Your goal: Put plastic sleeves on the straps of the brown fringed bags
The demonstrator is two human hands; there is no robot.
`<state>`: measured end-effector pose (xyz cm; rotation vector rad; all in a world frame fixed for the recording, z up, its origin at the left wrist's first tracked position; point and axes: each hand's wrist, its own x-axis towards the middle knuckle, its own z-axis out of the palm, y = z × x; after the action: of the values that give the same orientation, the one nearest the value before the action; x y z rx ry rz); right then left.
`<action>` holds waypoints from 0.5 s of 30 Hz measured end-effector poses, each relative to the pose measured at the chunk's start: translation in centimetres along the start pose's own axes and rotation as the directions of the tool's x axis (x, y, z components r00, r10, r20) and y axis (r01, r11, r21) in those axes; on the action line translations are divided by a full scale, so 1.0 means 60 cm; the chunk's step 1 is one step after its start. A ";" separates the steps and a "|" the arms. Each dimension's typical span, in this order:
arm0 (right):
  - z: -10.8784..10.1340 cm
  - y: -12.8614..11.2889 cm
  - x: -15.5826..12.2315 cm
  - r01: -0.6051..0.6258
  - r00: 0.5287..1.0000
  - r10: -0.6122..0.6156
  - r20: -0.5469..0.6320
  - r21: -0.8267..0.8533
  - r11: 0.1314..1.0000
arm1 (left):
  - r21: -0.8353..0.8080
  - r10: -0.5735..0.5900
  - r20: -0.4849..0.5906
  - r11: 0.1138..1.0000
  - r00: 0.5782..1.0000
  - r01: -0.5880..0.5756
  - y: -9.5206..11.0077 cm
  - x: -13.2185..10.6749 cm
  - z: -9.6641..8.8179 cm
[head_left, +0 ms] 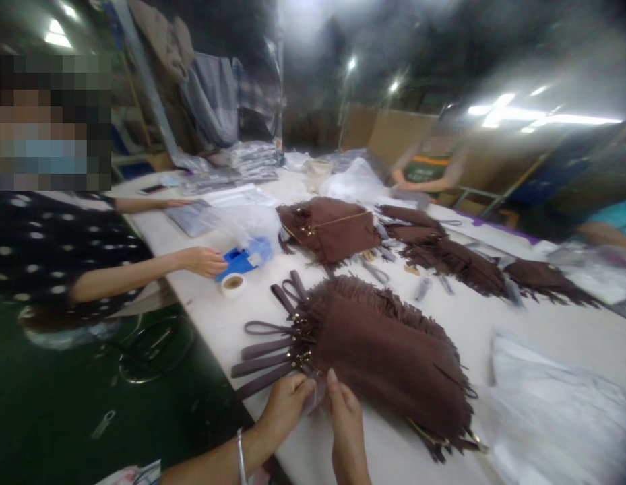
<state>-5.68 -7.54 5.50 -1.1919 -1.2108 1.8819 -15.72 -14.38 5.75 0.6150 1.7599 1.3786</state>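
My left hand [287, 404], a bangle on its wrist, is closed in a pinch on a small piece of clear plastic [317, 396]. Facing it, my right hand [347, 414] has its thumb raised and its fingers curled at the plastic's other edge. Just beyond both hands lies a pile of dark brown fringed pouches [388, 357] on the white table [211, 316]. Several wrist straps [262, 351] with gold-coloured clasps fan out from the pile's left end, close to my left hand. Whether the plastic encloses a strap end is unclear.
A tape roll [232, 285] and a blue tape dispenser [239, 261] lie near a co-worker's hand [204, 261] at left. More brown pouches [337, 229] are heaped farther back. Clear plastic bags [560, 404] cover the right side. Another person [428, 168] sits across the table.
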 end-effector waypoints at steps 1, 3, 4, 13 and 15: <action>-0.003 -0.002 -0.003 0.000 0.999 -0.001 0.036 0.011 1.000 | -0.025 -0.007 0.002 1.000 1.000 0.007 0.003 0.002 0.002; -0.007 -0.004 -0.008 0.002 0.994 -0.006 0.108 0.034 0.999 | -0.083 -0.008 0.012 0.996 1.000 0.009 0.008 0.004 0.005; -0.009 -0.004 -0.010 0.002 0.993 -0.008 0.120 0.050 0.999 | -0.113 -0.007 0.017 0.994 1.000 0.009 0.010 0.004 0.006; -0.011 0.032 -0.002 0.013 1.000 -0.012 -0.021 0.051 0.999 | -0.246 0.007 0.000 0.969 1.000 -0.007 0.016 0.008 0.010; -0.011 0.036 0.003 0.033 0.998 -0.033 -0.047 0.003 0.999 | -0.280 0.008 -0.010 0.960 1.000 -0.010 0.017 0.011 0.011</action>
<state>-5.20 -8.01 3.31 -1.2000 -1.1940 1.8212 -15.67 -13.19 6.44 0.4624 1.5305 1.6027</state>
